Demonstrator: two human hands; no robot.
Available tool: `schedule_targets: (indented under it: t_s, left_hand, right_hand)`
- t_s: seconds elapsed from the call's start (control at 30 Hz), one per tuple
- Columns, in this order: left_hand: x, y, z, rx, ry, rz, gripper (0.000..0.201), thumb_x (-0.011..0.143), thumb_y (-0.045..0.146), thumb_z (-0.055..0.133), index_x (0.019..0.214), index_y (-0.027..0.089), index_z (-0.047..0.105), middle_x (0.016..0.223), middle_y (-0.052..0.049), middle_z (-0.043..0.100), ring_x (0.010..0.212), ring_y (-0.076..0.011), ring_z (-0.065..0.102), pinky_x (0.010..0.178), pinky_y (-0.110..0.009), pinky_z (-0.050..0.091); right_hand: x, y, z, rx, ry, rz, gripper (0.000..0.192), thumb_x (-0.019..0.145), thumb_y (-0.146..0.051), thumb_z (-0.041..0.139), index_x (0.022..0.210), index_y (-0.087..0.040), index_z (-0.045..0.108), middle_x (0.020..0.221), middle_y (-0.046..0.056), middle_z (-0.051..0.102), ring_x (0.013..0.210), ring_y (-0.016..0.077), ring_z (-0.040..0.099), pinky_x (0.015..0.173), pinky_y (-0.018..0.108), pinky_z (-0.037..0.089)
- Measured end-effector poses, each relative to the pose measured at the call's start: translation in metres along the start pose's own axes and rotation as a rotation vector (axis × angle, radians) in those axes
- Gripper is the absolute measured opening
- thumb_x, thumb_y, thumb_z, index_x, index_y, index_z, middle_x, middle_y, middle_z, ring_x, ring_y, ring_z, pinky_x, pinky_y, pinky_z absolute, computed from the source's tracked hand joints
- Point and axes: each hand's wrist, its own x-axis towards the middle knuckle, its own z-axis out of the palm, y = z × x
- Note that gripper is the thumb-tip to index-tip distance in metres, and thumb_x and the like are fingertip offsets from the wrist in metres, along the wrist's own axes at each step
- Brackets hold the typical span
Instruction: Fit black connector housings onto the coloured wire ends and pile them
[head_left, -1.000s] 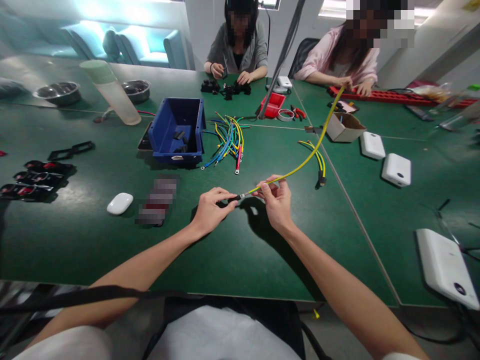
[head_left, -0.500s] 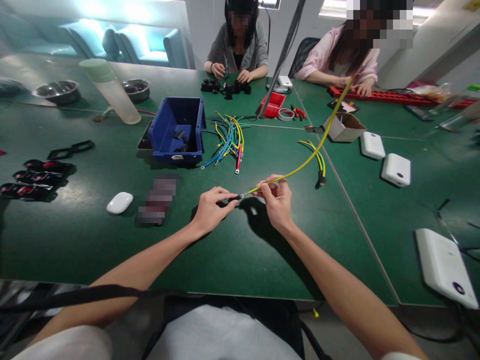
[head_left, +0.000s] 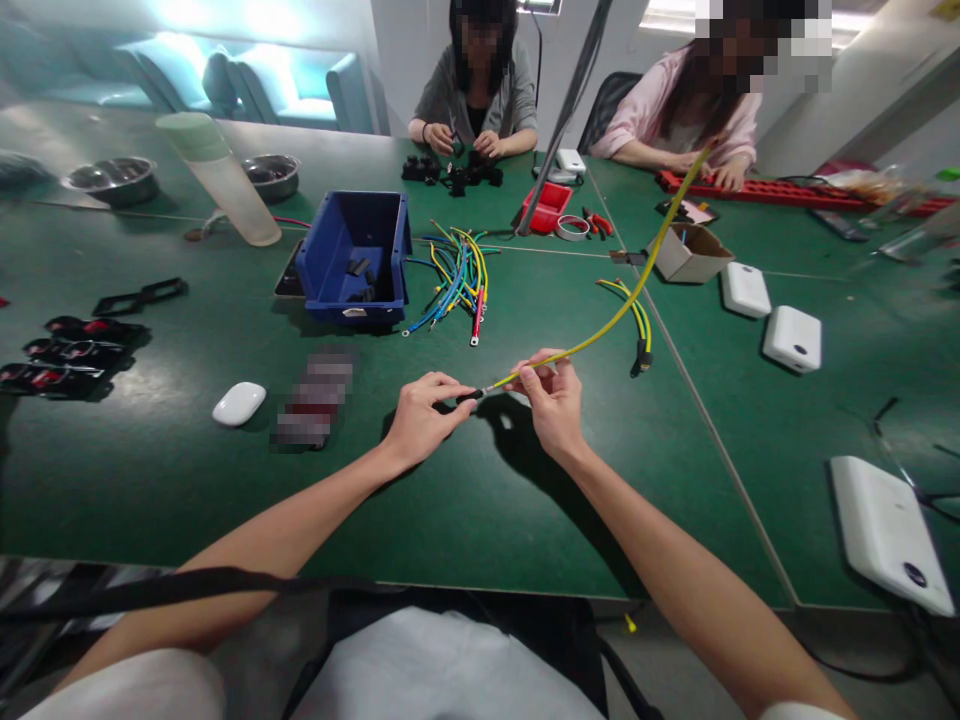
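Observation:
A long yellow-green wire (head_left: 622,305) rises from my hands and arcs up to the right over the green table (head_left: 465,500). My right hand (head_left: 553,402) pinches the wire close to its near end. My left hand (head_left: 421,417) pinches a small black sleeve (head_left: 471,396) at the wire's tip, where a short metal end shows. Both hands hover just above the table, a few centimetres apart.
Beyond my hands lie a bundle of coloured wires (head_left: 459,275), a blue bin (head_left: 355,258) and a few yellow-green wires (head_left: 636,320). A white mouse (head_left: 238,403) sits left, white boxes (head_left: 791,338) right. Two people work at the far side.
The far end of the wire has swung slightly up and to the right. My hands hold the same grip in nearly the same place.

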Motion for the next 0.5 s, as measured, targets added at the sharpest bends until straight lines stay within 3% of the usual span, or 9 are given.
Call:
schedule_targets:
  t_s: [0.5]
  left_hand:
    - [-0.0008, 0.0006, -0.0002, -0.008, 0.009, 0.016, 0.016, 0.082, 0.026, 0.069, 0.095, 0.023, 0.077, 0.088, -0.004, 0.071, 0.079, -0.0158, 0.066, 0.077, -0.029, 0.053]
  right_hand:
    - [-0.0012, 0.0002, 0.002, 0.016, -0.009, 0.032, 0.025, 0.08, -0.036, 0.071, 0.089, -0.024, 0.052, 0.075, -0.004, 0.063, 0.067, 0.0112, 0.062, 0.067, 0.029, 0.058]
